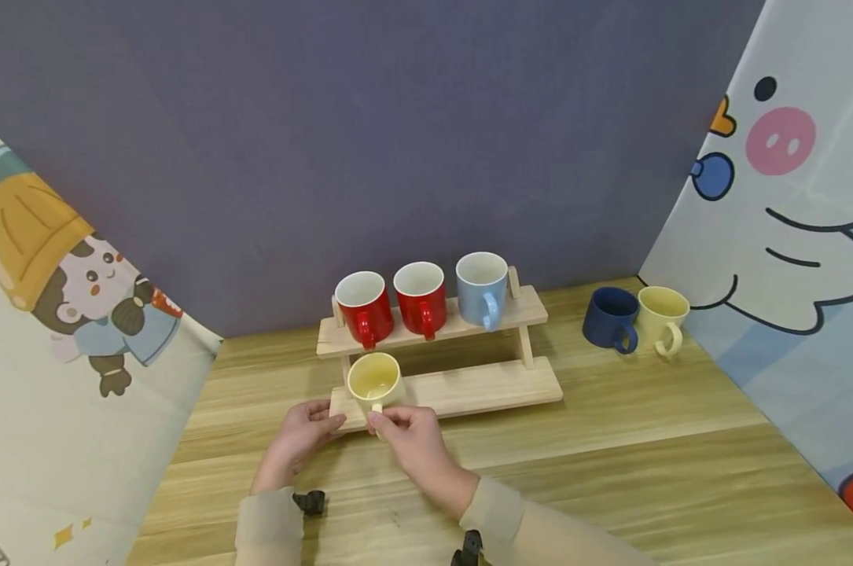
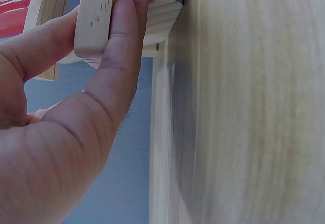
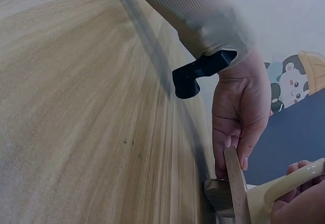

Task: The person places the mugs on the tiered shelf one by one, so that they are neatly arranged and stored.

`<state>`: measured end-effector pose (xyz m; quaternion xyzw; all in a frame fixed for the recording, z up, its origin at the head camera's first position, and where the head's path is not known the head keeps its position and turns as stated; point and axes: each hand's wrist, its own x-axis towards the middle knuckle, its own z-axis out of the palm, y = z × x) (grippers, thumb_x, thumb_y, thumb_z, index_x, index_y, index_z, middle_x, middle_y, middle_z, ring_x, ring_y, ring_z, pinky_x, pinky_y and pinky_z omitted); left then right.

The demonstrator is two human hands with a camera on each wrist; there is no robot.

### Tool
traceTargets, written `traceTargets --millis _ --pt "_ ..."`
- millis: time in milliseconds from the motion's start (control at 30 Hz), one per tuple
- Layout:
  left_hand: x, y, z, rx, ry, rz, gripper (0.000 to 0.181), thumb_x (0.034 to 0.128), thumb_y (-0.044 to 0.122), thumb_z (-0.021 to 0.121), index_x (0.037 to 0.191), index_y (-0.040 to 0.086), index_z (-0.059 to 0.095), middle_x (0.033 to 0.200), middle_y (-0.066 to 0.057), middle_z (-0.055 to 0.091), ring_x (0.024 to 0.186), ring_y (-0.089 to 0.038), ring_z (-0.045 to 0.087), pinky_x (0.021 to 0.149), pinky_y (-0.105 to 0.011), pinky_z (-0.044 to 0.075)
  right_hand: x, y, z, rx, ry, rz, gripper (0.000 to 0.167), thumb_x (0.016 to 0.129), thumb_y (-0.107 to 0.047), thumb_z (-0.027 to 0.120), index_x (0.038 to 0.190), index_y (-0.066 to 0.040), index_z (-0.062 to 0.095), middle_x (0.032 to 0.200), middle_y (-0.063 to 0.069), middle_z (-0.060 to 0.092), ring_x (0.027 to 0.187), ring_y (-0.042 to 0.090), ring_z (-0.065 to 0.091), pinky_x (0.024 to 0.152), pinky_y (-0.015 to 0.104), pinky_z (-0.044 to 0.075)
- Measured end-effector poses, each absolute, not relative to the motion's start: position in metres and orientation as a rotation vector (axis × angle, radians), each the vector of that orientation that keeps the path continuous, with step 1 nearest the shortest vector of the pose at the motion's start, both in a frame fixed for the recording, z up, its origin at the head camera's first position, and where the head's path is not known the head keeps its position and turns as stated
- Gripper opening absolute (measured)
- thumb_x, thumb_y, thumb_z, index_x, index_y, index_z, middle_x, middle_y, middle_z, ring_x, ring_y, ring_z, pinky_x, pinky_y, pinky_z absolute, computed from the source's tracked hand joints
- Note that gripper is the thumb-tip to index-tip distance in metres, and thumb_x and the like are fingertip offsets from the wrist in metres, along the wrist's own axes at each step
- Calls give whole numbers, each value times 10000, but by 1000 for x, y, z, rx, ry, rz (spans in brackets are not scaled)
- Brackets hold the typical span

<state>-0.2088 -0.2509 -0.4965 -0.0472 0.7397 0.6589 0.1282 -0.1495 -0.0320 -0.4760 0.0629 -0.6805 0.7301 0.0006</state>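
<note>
A pale yellow mug (image 1: 373,379) sits at the left end of the lower board of a two-tier wooden rack (image 1: 490,387). My right hand (image 1: 419,446) pinches its handle, which points toward me; the handle (image 3: 297,179) also shows in the right wrist view. With thumb and fingers on either side of the lower board's left end (image 2: 94,23), my left hand (image 1: 303,437) grips the rack. On the upper board stand two red mugs (image 1: 373,314) and a light blue mug (image 1: 477,295), their handles facing forward.
Right of the rack, a dark blue mug (image 1: 605,318) and another pale yellow mug (image 1: 658,313) stand side by side on the wood-grain table (image 1: 610,464). A grey-blue panel (image 1: 412,141) rises behind the rack. Cartoon-printed panels flank the table on both sides.
</note>
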Motion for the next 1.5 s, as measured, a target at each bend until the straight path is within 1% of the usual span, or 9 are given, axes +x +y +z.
traceTargets --millis 100,200,333,433,633,833,967,1167,1500 --pt "-208 -251 -496 -141 2163 1907 466 985 -34 641 1363 -224 445 1087 -210 685 956 -257 682 840 -369 589 -151 -32 -477 193 -2148 2306 248 973 -241 734 984 1 791 906 59 754 846 157 672 723 253 523" --pt "-208 -252 -496 -138 2179 1892 470 985 -19 648 1361 -221 451 1088 -209 686 955 -255 681 829 -367 592 -152 -32 -477 179 -2172 2298 265 965 -262 742 990 -2 791 896 41 751 837 156 661 713 264 519" --pt "-208 -253 -497 -121 2171 1888 477 984 -16 652 1361 -227 447 1093 -219 681 958 -256 682 836 -368 590 -152 -31 -476 146 -2205 2289 244 945 -286 763 991 -48 795 894 23 747 844 158 656 733 284 539" --pt "-209 -253 -497 -108 2161 1888 481 982 -18 654 1359 -230 444 1095 -221 681 955 -245 685 838 -359 589 -150 -28 -475 128 -2206 2298 243 932 -306 775 1002 -74 790 917 22 744 878 168 656 779 310 554" --pt "-208 -253 -497 -99 2154 1893 488 980 -22 652 1361 -236 434 1096 -224 677 948 -237 683 831 -353 591 -146 -14 -473 130 -2182 2323 244 938 -284 772 1025 -57 779 982 21 739 938 174 660 812 308 555" --pt "-207 -253 -496 -116 2148 1901 476 981 -41 643 1363 -234 434 1098 -227 672 955 -252 676 847 -372 587 -144 14 -469 178 -2201 2299 232 952 -222 757 1072 -24 759 1059 50 728 1002 193 657 840 294 547" --pt "-208 -253 -496 -128 2167 1882 483 979 -30 651 1369 -222 440 1093 -212 674 942 -235 674 822 -349 591 -143 37 -463 203 -2197 2267 244 945 -187 765 1087 11 744 1044 83 725 977 217 671 821 287 557" --pt "-208 -252 -494 -137 2165 1882 476 979 -28 652 1368 -216 451 1090 -207 675 937 -233 675 820 -367 593 -142 70 -455 150 -2166 2213 219 926 -150 786 1074 7 752 1041 95 721 955 225 687 811 285 572" --pt "-206 -251 -494 -145 2173 1877 485 986 -19 650 1381 -209 443 1093 -200 671 942 -230 670 823 -364 592 -151 126 -449 119 -2104 2047 284 949 -160 764 1124 60 723 1079 151 722 963 192 686 799 250 568"
